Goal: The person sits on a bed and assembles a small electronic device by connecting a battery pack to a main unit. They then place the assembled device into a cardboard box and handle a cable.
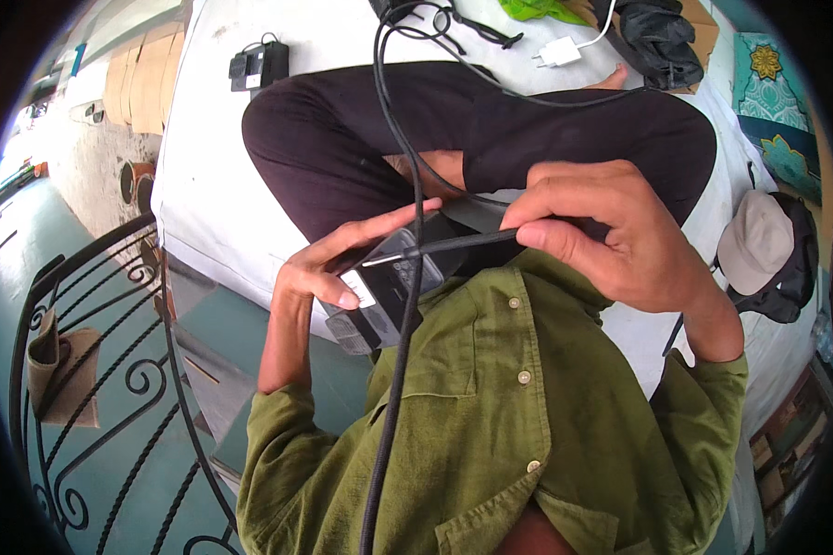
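Observation:
My left hand [317, 266] grips a boxy black device [391, 310] with a white label, close to my green shirt. Its thumb presses near the label while the fingers stretch along the far side. A thick black cord [472, 241] crosses over the device, pinched between the thumb and fingers of my right hand [611, 231]. A loop of dark cable [389, 111] rises from there toward the far edge, and a length hangs down over my shirt. I cannot make out whether the cord joins the device.
On the white sheet [208, 166] lie a small black adapter [261, 65], a white charger plug [558, 53] and a dark bundled cloth [659, 42]. A pale cap [756, 242] rests at the right beside a patterned teal cloth [768, 83]. A black metal railing [111, 388] stands at the left.

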A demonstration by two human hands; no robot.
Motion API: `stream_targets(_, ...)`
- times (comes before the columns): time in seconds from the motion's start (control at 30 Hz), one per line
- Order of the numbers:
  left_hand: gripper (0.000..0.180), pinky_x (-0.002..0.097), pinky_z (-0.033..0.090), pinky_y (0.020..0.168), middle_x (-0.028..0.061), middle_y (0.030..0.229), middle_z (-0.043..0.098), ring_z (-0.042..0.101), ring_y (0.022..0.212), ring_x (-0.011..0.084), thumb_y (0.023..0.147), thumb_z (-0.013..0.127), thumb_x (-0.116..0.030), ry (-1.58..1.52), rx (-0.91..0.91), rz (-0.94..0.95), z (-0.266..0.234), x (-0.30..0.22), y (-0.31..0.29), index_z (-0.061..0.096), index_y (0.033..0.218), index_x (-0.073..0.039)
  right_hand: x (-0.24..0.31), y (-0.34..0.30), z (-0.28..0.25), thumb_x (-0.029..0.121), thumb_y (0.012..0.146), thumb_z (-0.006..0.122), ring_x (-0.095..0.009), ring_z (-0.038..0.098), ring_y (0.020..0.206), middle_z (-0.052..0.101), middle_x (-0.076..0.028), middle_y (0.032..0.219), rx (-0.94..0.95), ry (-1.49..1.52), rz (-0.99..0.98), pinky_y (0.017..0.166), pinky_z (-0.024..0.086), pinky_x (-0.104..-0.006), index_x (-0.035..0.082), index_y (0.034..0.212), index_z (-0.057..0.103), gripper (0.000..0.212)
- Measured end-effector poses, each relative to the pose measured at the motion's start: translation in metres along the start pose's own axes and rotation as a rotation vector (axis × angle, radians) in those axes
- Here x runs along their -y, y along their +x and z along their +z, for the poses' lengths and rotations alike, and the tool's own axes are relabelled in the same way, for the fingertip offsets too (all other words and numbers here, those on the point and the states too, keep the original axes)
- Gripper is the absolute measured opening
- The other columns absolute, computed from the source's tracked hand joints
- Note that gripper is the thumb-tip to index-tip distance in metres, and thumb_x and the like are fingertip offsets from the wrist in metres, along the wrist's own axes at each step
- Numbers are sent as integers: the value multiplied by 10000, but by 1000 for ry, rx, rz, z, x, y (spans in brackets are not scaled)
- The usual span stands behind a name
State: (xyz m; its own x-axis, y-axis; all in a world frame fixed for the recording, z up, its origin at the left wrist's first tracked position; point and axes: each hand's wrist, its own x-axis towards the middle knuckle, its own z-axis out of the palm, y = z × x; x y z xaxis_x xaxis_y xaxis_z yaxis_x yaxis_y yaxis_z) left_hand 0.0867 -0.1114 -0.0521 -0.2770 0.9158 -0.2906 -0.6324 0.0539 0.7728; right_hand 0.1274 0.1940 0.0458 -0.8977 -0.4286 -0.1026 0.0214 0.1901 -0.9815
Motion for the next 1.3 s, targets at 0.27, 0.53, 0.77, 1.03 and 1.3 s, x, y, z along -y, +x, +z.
stream_targets(0.27,1077,434,106,1161,287,1479,301,274,1402,371,520,703,-421,-33,157,-182,-1,26,-11,360,1407,84,-16,-7,-15,78,857,641,-99,539,661,633,-63,709,194,94,240,618,428,-265,-18,913,689,120)
stream_targets(0.53,1236,268,299,1072,303,1302,503,554,1176,326,363,692,-333,-500,41,-380,32,45,5,257,1397,185,-32,-53,29,-1,683,717,-160,445,628,558,-6,681,16,-362,-78,596,314,-311,69,930,729,258)
stream_targets(0.77,1198,402,171,1147,327,1390,395,401,1319,376,476,711,-368,-461,186,-403,25,41,11,207,1440,133,-47,-51,57,78,715,731,-137,483,710,526,33,706,-58,-489,-132,651,333,-305,90,939,720,224)
stream_targets(1.03,1206,404,189,1145,328,1366,424,424,1302,376,457,694,-375,-457,111,-427,29,39,11,211,1439,131,-54,-55,70,126,803,673,-120,487,746,523,54,708,-93,-519,-145,694,350,-291,97,928,715,135)
stream_targets(1.3,1177,321,241,1126,276,1351,469,469,1278,311,468,716,-361,-362,86,-523,28,28,14,248,1434,124,-55,-45,79,111,764,697,-120,511,718,542,38,725,-1,-460,-109,695,341,-290,96,908,702,144)
